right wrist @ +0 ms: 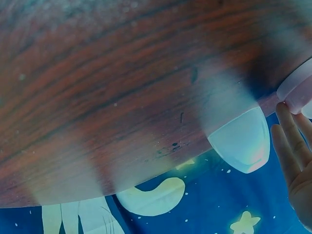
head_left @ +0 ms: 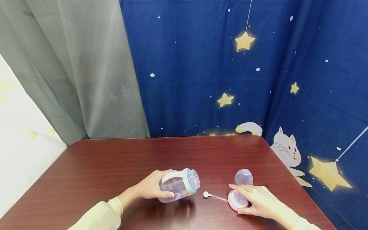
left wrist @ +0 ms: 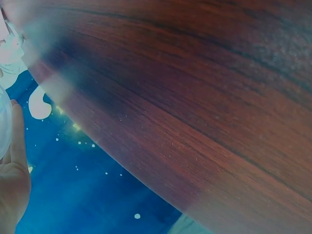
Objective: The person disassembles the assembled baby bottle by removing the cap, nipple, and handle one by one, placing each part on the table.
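My left hand (head_left: pixel 156 185) grips a clear baby bottle (head_left: pixel 176 187) with a white handle and pale blue collar. The bottle is tilted on its side, its uncapped mouth facing right. At the left edge of the left wrist view, a slice of the bottle (left wrist: pixel 4 124) shows beside the fingers (left wrist: pixel 17 136). My right hand (head_left: pixel 260 200) holds a pink bottle lid (head_left: pixel 236 200) between thumb and fingers. From the lid a thin straw (head_left: pixel 219 198) runs left to a small white weighted end (head_left: pixel 206 194). In the right wrist view, fingertips meet the pink rim (right wrist: pixel 295 92).
A clear dome cap (head_left: pixel 244 176) stands on the dark red wooden table (head_left: pixel 120 159), just behind my right hand. Curtains, one grey (head_left: pixel 100 80) and one blue with stars (head_left: pixel 195 64), hang beyond the table's far edge.
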`<state>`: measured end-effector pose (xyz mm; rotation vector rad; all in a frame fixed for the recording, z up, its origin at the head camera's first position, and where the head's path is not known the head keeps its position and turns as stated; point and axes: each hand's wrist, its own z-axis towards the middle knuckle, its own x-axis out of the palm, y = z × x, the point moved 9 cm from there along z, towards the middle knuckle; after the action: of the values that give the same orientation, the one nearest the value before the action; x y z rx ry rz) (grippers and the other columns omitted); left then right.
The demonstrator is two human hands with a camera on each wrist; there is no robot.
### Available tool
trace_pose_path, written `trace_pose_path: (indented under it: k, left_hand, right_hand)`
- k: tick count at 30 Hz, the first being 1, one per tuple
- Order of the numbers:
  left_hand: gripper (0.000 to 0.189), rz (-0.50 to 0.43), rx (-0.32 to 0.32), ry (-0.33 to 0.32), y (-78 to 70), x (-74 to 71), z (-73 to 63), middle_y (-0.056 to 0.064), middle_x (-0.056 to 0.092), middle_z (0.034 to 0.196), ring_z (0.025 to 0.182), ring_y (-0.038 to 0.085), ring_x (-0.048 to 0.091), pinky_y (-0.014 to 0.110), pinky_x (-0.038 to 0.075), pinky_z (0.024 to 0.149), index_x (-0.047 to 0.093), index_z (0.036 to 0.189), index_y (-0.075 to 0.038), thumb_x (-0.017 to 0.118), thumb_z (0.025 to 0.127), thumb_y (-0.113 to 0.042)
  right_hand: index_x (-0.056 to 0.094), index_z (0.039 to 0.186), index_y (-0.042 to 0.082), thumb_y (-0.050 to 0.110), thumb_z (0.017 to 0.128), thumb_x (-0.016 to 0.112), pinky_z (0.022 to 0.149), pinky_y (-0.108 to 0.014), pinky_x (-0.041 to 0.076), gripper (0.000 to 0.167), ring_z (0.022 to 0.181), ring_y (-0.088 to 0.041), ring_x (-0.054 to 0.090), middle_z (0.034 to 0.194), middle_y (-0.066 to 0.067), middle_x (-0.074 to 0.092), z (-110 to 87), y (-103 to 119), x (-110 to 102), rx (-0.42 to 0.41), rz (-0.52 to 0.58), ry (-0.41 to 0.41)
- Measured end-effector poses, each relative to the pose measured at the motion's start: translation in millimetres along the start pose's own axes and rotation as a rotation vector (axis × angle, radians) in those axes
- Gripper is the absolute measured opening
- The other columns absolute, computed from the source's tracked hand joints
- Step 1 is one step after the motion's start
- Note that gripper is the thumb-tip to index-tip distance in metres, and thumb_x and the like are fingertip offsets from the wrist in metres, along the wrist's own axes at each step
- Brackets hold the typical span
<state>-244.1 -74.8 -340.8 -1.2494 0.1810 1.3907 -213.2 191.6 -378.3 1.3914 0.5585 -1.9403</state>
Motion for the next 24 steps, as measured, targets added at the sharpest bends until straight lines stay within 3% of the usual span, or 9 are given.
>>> trace_pose_path:
  k: [8,14,24]
  left_hand:
    - [0.057,-0.003,-0.006,0.003,1.2,0.5,0.1,-0.011,0.057,0.104,0.084,0.005,0.054,0.024,0.044,0.07,0.049,0.12,-0.018,0.072,0.07,-0.033]
    - [0.056,-0.002,0.026,-0.003,-1.9,-0.6,1.2,-0.008,0.057,0.103,0.083,0.006,0.054,0.024,0.044,0.069,0.049,0.12,-0.016,0.07,0.072,-0.034]
    - [0.055,-0.009,0.026,-0.002,-2.1,-0.4,1.7,-0.008,0.057,0.103,0.083,0.006,0.054,0.024,0.045,0.07,0.048,0.12,-0.016,0.069,0.072,-0.035]
  right_hand:
    - [0.051,0.122,0.019,0.058,0.067,0.064,0.057,-0.03,0.046,0.069,0.082,-0.009,0.057,0.099,0.006,0.06,0.5,0.3,-0.6,-0.005,-0.004,0.002]
    - [0.053,0.12,0.019,0.057,0.068,0.064,0.058,-0.032,0.046,0.066,0.083,-0.008,0.057,0.099,0.007,0.06,1.5,-0.7,-3.1,0.006,-0.008,-0.007]
    - [0.056,0.116,0.02,0.058,0.065,0.066,0.06,-0.03,0.047,0.064,0.085,-0.007,0.057,0.1,0.009,0.059,9.2,-0.1,-13.0,-0.006,-0.034,-0.085]
